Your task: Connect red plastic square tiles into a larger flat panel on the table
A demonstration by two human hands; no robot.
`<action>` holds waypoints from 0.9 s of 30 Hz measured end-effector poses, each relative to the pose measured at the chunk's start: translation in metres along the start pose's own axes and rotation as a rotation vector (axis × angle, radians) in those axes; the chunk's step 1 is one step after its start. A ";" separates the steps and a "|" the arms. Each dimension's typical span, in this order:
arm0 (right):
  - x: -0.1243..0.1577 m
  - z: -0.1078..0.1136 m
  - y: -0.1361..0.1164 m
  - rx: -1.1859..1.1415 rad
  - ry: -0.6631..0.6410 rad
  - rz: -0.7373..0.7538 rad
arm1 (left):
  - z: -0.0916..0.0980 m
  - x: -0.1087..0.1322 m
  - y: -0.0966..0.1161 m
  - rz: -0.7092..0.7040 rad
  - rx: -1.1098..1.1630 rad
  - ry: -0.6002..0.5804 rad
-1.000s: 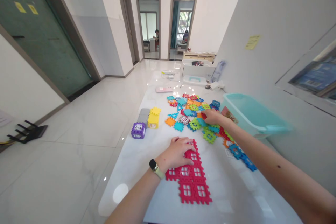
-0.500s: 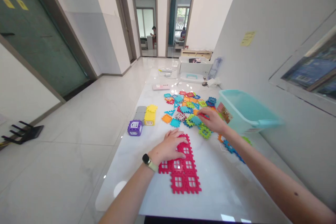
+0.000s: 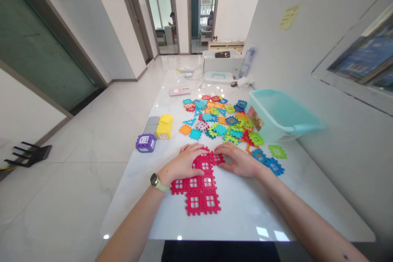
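Note:
A flat panel of joined red window tiles (image 3: 199,190) lies on the white table (image 3: 245,213) in front of me. My left hand (image 3: 181,163) rests flat on the panel's upper left part, fingers spread. My right hand (image 3: 238,161) holds a single red tile (image 3: 216,157) against the panel's top right corner, fingers pressed on it. A wrist watch (image 3: 155,181) sits on my left arm. Behind the hands lies a heap of loose coloured tiles (image 3: 221,120).
A teal plastic bin (image 3: 278,116) stands at the right by the wall. A purple cube (image 3: 145,142), a yellow cube (image 3: 164,127) and a grey block (image 3: 152,124) stand at the left. White boxes (image 3: 222,62) and a pink item (image 3: 180,91) lie at the far end.
My right hand came back from the heap with a red tile and set it at the panel's top right corner. The view tilted down; my left hand stayed on the panel.

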State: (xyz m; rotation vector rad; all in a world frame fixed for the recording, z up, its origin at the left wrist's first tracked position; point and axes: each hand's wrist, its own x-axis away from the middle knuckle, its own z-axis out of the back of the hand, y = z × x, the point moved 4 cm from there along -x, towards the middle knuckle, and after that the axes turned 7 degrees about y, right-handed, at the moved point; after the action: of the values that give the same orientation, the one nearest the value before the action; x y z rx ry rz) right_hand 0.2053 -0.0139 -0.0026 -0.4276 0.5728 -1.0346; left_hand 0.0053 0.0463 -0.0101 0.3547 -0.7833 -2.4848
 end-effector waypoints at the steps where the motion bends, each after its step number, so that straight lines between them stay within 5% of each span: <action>1: -0.001 -0.001 -0.001 -0.013 -0.003 0.000 | 0.000 0.000 0.000 0.004 -0.005 -0.003; 27: 0.002 0.003 -0.016 -0.013 -0.086 -0.099 | -0.006 0.005 0.005 -0.044 -0.147 -0.157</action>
State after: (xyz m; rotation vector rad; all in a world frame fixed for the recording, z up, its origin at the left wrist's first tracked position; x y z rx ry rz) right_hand 0.1972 -0.0224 0.0089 -0.5133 0.4856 -1.1019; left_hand 0.0047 0.0377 -0.0124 0.1273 -0.6539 -2.6166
